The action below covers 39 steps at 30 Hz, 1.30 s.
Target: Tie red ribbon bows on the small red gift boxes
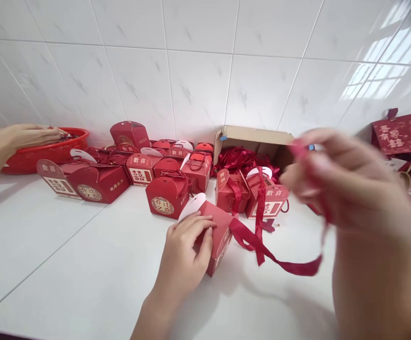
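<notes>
My left hand point(186, 248) is closed over a small red gift box point(222, 217), its fingers across the top and the thumb along one side. The box rests on the white tabletop, with a white rounded flap sticking up. A dark red ribbon point(279, 262) runs from the box's right end, sags in a loop, and rises to my right hand point(354, 189). That hand is raised close to the camera and blurred by motion, pinching the ribbon's end between thumb and fingers. Another ribbon point(260, 217) hangs from the boxes just behind.
Several finished-looking red boxes point(168, 196) stand along the tiled wall. A cardboard carton point(255, 134) lies behind them, full of red ribbons. At left, another person's hands point(24, 137) reach into a red basin point(49, 153). More red boxes point(399, 134) are piled at right.
</notes>
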Each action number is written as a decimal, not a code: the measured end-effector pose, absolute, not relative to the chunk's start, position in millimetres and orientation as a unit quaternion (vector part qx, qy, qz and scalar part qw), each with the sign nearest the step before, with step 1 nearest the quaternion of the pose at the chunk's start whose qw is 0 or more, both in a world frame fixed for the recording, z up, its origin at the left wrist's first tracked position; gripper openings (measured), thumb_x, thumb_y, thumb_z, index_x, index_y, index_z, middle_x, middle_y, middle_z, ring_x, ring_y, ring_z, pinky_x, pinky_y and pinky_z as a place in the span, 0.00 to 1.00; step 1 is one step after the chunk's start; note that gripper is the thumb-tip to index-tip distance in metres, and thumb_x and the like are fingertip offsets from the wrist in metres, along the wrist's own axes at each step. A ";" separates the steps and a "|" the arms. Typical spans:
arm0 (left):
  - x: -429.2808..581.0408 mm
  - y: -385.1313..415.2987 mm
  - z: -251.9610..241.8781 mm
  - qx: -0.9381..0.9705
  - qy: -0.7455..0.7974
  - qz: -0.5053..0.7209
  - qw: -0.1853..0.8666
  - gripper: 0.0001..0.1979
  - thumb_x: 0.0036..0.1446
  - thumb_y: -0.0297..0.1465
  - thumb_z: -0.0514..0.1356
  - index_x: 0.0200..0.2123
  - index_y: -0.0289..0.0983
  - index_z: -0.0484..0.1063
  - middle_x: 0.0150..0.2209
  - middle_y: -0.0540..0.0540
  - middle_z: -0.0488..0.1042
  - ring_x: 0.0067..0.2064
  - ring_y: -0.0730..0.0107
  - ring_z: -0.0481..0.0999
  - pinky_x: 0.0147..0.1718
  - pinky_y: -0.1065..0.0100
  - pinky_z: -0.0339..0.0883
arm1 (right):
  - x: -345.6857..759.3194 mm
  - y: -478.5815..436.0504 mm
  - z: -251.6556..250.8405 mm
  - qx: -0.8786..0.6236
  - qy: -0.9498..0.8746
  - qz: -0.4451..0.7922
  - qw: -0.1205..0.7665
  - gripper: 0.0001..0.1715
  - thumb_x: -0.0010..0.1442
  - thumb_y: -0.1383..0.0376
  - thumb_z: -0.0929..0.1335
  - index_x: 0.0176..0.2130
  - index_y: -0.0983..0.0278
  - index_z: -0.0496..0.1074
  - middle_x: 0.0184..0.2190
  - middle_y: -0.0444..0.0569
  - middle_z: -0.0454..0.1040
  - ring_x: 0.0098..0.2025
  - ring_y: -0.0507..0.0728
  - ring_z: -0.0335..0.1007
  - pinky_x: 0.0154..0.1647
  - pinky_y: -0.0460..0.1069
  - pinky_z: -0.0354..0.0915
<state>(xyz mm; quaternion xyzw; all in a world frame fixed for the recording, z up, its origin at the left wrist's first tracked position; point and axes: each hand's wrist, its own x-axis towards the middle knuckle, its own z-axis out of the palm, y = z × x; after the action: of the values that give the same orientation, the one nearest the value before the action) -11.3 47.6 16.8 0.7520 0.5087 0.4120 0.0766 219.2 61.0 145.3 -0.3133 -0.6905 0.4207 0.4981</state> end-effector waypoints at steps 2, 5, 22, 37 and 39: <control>-10.7 46.9 16.6 0.758 0.502 0.409 0.079 0.11 0.61 0.28 0.52 0.40 0.42 0.74 0.44 0.48 0.79 0.52 0.59 0.74 0.49 0.54 0.64 | 203.8 72.3 134.7 -0.308 -0.708 0.470 0.428 0.14 0.60 0.59 0.70 0.46 0.57 0.69 0.22 0.39 0.67 0.22 0.48 0.61 0.22 0.44 0.59; -10.0 45.8 18.3 0.760 0.498 0.407 0.089 0.11 0.62 0.29 0.52 0.40 0.42 0.74 0.46 0.48 0.79 0.53 0.59 0.74 0.50 0.54 0.63 | 181.8 91.0 117.0 -0.328 -0.723 0.526 0.306 0.17 0.61 0.60 0.69 0.48 0.61 0.66 0.22 0.38 0.66 0.22 0.47 0.59 0.22 0.43 0.57; -6.7 42.8 21.9 0.764 0.497 0.393 0.120 0.11 0.62 0.28 0.52 0.40 0.43 0.74 0.46 0.50 0.78 0.53 0.59 0.73 0.50 0.56 0.62 | 166.2 118.5 85.1 -0.376 -0.704 0.544 0.261 0.20 0.60 0.56 0.69 0.49 0.62 0.68 0.21 0.37 0.63 0.20 0.46 0.54 0.20 0.43 0.51; -5.3 43.6 20.5 0.762 0.493 0.403 0.120 0.11 0.62 0.28 0.52 0.40 0.42 0.74 0.46 0.49 0.78 0.53 0.59 0.73 0.50 0.56 0.62 | 163.8 115.6 86.9 -0.361 -0.669 0.578 0.297 0.19 0.59 0.57 0.70 0.47 0.63 0.68 0.26 0.41 0.68 0.26 0.47 0.63 0.26 0.43 0.57; -5.5 43.6 20.2 0.761 0.493 0.404 0.122 0.11 0.62 0.27 0.52 0.40 0.43 0.74 0.46 0.49 0.78 0.53 0.60 0.73 0.50 0.56 0.62 | 163.3 116.0 85.6 -0.359 -0.668 0.579 0.299 0.18 0.59 0.57 0.70 0.47 0.63 0.69 0.25 0.39 0.67 0.25 0.47 0.62 0.25 0.43 0.56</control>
<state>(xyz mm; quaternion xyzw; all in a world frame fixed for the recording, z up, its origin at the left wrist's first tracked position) -5.5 43.6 20.2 0.7612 0.4928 0.4036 0.1216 163.3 116.0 85.6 -0.3594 -0.6679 0.5792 0.2989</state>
